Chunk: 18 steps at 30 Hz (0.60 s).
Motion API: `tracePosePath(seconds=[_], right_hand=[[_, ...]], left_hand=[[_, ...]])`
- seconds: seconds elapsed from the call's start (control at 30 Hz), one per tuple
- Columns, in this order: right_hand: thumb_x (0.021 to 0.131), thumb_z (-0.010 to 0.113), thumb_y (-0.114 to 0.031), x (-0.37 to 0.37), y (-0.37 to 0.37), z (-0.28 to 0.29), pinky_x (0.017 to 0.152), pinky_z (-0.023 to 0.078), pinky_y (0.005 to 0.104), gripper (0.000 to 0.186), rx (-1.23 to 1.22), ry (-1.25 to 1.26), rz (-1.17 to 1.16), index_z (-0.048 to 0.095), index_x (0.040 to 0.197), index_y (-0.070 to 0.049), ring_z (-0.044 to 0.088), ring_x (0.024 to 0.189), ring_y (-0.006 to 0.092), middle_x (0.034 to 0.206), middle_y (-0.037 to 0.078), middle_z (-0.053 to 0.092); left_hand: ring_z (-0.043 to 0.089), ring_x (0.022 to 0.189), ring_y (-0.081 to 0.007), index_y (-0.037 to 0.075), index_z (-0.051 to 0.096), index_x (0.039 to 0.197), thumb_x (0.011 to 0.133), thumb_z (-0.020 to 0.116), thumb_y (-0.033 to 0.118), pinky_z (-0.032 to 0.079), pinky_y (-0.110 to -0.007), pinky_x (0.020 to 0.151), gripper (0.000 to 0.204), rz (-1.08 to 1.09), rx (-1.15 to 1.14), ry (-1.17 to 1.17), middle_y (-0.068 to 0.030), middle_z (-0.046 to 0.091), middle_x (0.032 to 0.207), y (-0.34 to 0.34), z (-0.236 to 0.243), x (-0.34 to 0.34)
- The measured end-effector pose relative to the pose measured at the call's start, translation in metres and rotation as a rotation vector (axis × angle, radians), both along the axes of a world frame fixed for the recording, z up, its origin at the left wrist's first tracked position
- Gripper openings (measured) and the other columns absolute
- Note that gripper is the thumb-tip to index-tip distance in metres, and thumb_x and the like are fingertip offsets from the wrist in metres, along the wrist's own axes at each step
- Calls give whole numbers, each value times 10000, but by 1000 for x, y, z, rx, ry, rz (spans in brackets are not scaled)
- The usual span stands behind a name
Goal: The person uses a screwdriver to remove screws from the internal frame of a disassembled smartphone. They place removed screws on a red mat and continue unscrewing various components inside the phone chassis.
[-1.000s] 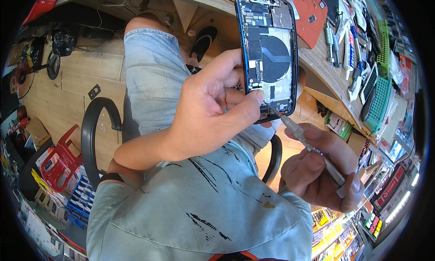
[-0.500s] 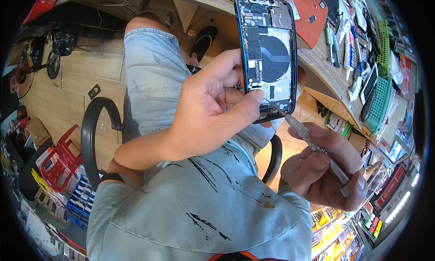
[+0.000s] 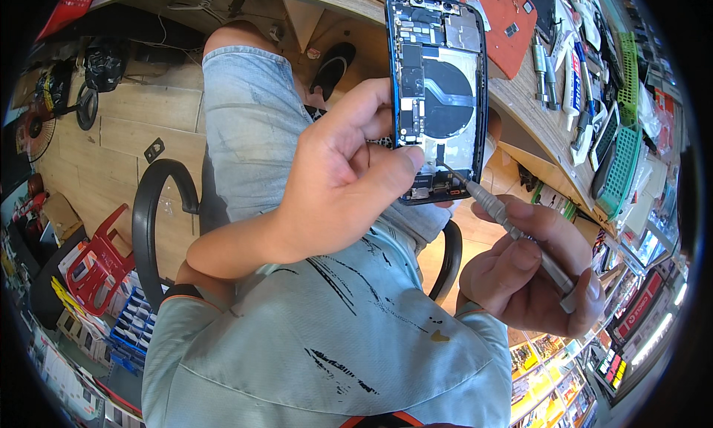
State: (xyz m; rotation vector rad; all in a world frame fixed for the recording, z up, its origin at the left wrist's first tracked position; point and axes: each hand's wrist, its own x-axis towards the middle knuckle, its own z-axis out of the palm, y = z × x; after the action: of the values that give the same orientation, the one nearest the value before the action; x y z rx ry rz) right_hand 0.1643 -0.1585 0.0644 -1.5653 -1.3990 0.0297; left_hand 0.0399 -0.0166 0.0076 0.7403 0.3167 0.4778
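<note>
Opened smartphone [image 3: 449,94] is held above the wearer's lap, just off the edge of the workbench [image 3: 523,112]. Over the last second its lower end has swung slightly to the left. The thumb lies a little further left too, so more of the dark strip of parts at the bottom shows. I judge that this gives the tool freer access there.

Largest first: the pale green shirt [image 3: 312,317] is smooth cloth with black, brush-like streaks, and the denim shorts [image 3: 249,116] are faded and creased. The workbench has a wood-grain top, and on it a flat, matt orange-red mat [image 3: 501,46] lies beyond the phone. The phone is a shallow tray with rounded corners and a glossy blue-black rim; inside are a silvery-white plate, a flat black disc and, at the upper right, a grey metal shield.

The left hand [image 3: 345,172] is clamped on the phone's left edge, thumb over the inside, fingers curled behind. The right hand [image 3: 538,268] has thumb and fingers closed around a precision screwdriver [image 3: 490,204], grey metal with a ridged barrel and flat end cap. Its thin, dark tip reaches over the phone's lower end; whether it touches, I cannot tell.
</note>
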Motion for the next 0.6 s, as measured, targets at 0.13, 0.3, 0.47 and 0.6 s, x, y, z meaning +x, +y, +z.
tracePosePath(seconds=[0.13,0.3,0.47,0.6], right_hand=[[873,598,130,0,0,-2,706,580,352,725,13,-2,3,285,1391,-269,686,826,307,1058,247,643],[881,593,118,0,1,-2,696,582,349,708,19,-14,-3,281,1392,-261,685,814,303,1051,249,642],[888,588,105,-1,1,-3,685,583,346,692,26,-20,-9,278,1393,-252,684,802,299,1043,250,642],[894,585,96,-1,1,-2,677,584,343,680,30,-24,-6,275,1394,-245,683,793,295,1037,251,641]], left_hand=[[629,1115,-181,-97,377,1386,951,538,16,502,-303,958,478,33,81,26,-177,638,1225,0,-1,-1],[617,1121,-157,-92,388,1384,950,553,15,475,-289,979,477,25,47,1,-163,646,1222,1,1,-1],[617,1117,-152,-90,387,1389,946,556,-2,474,-287,979,483,24,37,-12,-158,647,1222,0,0,-1],[619,1114,-152,-91,386,1390,947,553,-5,476,-284,976,482,31,40,1,-158,649,1218,0,1,-1]])
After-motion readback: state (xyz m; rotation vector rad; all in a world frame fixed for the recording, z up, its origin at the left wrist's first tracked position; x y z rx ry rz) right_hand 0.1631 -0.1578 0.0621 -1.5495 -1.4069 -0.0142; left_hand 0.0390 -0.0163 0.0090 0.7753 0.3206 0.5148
